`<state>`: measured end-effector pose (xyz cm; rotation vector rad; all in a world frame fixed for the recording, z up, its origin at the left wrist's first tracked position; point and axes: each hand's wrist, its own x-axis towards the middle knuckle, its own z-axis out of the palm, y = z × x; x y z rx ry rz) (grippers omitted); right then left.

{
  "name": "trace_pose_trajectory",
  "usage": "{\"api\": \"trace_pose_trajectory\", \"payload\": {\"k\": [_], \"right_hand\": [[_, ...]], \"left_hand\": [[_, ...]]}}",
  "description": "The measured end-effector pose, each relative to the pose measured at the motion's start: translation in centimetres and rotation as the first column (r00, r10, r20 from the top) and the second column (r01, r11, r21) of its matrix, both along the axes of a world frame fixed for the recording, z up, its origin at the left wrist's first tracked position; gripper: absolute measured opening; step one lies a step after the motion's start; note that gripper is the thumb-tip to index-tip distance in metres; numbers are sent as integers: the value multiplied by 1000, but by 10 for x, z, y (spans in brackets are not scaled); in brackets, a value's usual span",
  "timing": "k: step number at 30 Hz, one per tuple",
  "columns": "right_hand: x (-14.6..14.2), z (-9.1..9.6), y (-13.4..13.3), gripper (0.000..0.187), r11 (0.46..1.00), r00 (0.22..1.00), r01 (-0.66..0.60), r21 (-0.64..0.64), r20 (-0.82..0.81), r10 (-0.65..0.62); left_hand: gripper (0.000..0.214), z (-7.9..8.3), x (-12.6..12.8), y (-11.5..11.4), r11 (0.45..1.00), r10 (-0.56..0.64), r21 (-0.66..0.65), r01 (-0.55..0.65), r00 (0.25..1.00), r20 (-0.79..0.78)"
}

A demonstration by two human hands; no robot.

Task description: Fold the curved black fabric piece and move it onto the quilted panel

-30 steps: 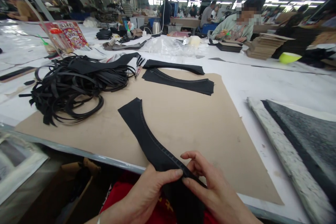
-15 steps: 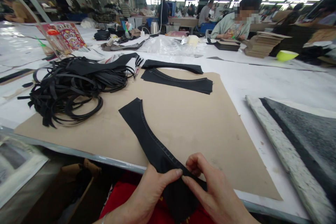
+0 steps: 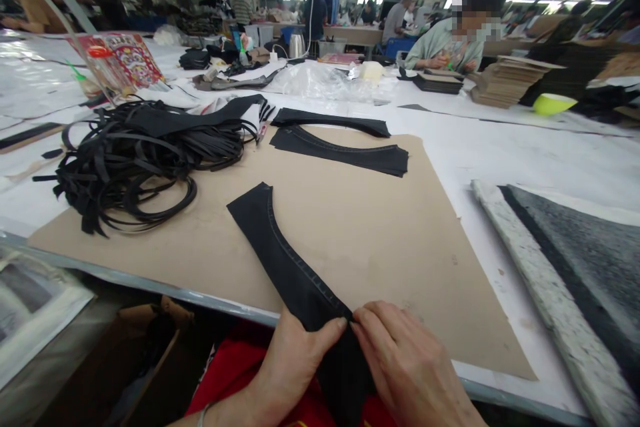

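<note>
A long curved black fabric piece [image 3: 285, 257] lies slantwise on the brown board, its near end hanging over the table edge toward my lap. Marks like short ticks run along its inner curved edge. My left hand [image 3: 295, 353] grips the piece near the table edge, thumb on top and fingers hidden beneath. Close beside that thumb, my right hand [image 3: 400, 353] pinches the curved edge with its fingers drawn together. More black curved pieces [image 3: 340, 152] lie stacked farther back on the board.
A tangled heap of black strips [image 3: 150, 153] sits at the left of the brown board [image 3: 380, 227]. On the right is a thick speckled slab [image 3: 540, 293]. Across the table, a person [image 3: 445, 47] works beside stacked brown sheets [image 3: 510, 80]. An open carton [image 3: 145, 347] stands below the edge.
My right hand has closed down onto the curved edge, its raised fingers now lowered against the fabric. My left hand stays nearly in place. The view has shifted slightly.
</note>
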<state>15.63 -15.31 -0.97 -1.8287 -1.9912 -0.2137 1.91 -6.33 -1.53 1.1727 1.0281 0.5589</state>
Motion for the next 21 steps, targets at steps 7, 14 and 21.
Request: {"api": "trace_pose_trajectory", "payload": {"k": [7,14,21], "right_hand": [[-3,-7,-1,19,996,997,-3,-86,81,10],[-10,-4,4,28,997,994,17,-74,110,-8],[-12,-8,7,26,997,993,12,-73,115,-4]], "left_hand": [[34,-3,1,-2,996,-21,82,26,998,-64],[27,-4,2,-5,991,-66,113,75,995,-75],[26,-3,4,-2,988,-74,131,86,992,-97]]}}
